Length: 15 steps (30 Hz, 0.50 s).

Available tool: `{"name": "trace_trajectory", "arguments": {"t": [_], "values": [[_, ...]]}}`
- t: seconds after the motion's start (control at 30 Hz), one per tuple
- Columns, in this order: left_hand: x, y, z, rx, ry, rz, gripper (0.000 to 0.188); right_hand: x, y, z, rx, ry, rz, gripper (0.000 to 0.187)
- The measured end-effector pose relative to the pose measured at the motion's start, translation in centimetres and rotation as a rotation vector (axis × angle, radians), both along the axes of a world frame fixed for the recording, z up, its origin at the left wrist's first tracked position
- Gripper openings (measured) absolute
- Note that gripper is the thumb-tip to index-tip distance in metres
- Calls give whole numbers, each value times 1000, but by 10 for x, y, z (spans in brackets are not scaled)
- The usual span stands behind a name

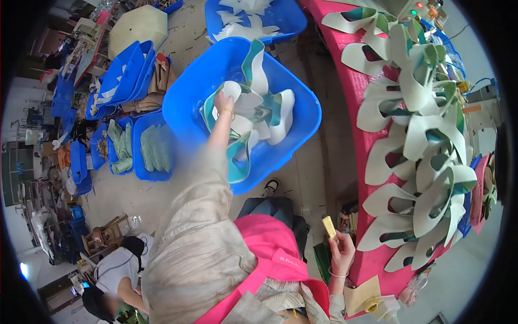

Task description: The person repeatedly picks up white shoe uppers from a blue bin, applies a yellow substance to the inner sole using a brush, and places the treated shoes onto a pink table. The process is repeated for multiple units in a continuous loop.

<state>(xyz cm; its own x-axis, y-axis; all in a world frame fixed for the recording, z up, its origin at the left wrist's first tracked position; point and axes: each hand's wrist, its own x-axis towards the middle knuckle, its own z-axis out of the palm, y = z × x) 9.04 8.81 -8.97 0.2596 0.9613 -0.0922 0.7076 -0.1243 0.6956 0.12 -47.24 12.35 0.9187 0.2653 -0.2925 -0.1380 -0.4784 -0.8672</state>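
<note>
My left hand [224,101] reaches into a large blue plastic bin [186,89]. Its fingers are closed on the edge of a white shoe upper [232,90]; part of the grip is hidden. Around it in the bin lie several more white uppers with teal linings, one of them a curved upper [281,116] at the right. My right hand [341,254] is held low, beside the pink table, pinching a small pale-yellow block [328,227] that looks like a piece of sponge.
On the pink-covered table [350,108] at the right, several rows of white uppers [386,154] overlap. Another blue bin [294,21] with white pieces stands beyond. At the left are blue crates [137,146] with green pieces, a pale umbrella [139,31] and a co-worker [121,270].
</note>
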Motion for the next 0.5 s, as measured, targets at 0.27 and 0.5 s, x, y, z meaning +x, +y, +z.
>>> {"name": "trace_trajectory", "arguments": {"t": [0.27,0.5], "values": [[-9,78,-7,-229,107,-398,35,17,85,-4,-85,-3,125,20],[-97,15,144,-526,-503,-445,13,49,146,10,397,518,-35,22]]}}
